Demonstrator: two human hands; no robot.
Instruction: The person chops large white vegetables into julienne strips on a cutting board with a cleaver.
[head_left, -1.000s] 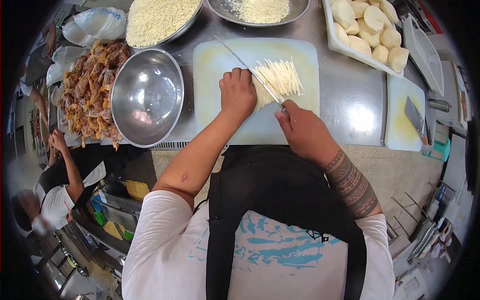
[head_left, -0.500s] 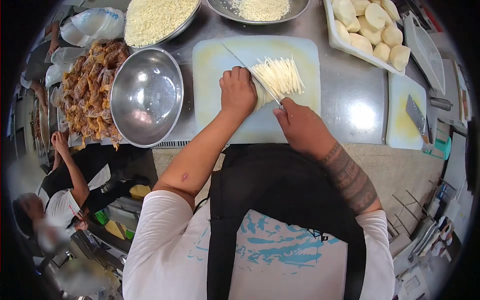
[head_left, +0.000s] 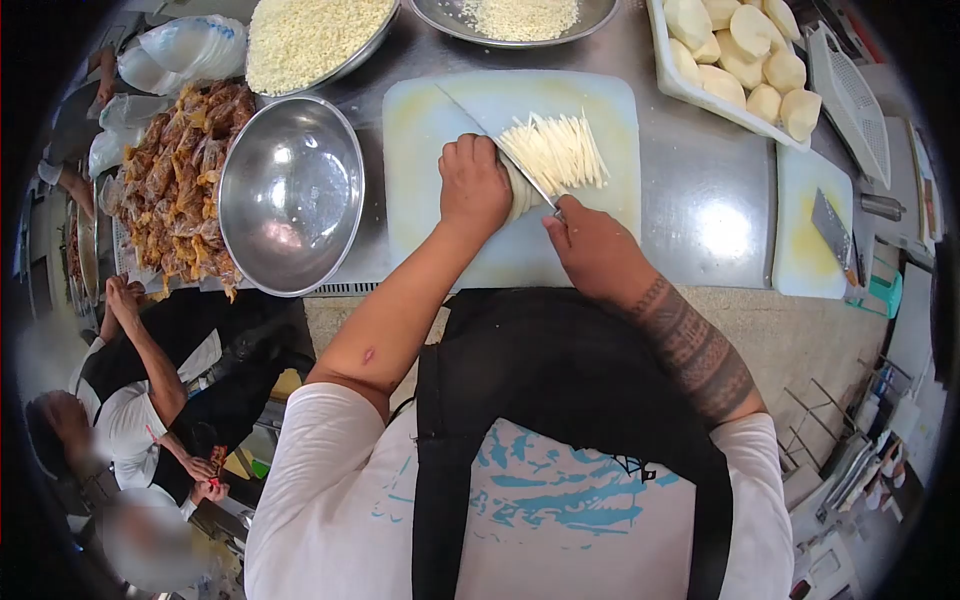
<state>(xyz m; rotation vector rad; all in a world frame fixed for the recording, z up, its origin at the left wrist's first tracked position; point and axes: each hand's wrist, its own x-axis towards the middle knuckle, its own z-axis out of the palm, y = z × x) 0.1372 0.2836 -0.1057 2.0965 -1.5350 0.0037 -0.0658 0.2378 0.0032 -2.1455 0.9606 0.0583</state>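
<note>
Curled left fingers (head_left: 468, 152) hold the pale slices (head_left: 521, 197), probably light, slippery and best pinned from above, while closed right fingers (head_left: 573, 213) grip the knife (head_left: 527, 175).

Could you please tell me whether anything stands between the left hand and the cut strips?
Yes: the knife, held in the right hand, slants between the left hand and the strips; slices also lie on the left hand's side.

Your knife (head_left: 530, 178) shows bare metal with a sheen. Your cutting board (head_left: 422, 120) looks like smooth plastic, more matt than shiny. The bowl (head_left: 290, 195) is glossy metal, nearly mirror-bright; your table (head_left: 690, 185), smooth metal, bright with glare. Your apron (head_left: 560, 350) and shirt (head_left: 300, 480) are matt cloth.
</note>
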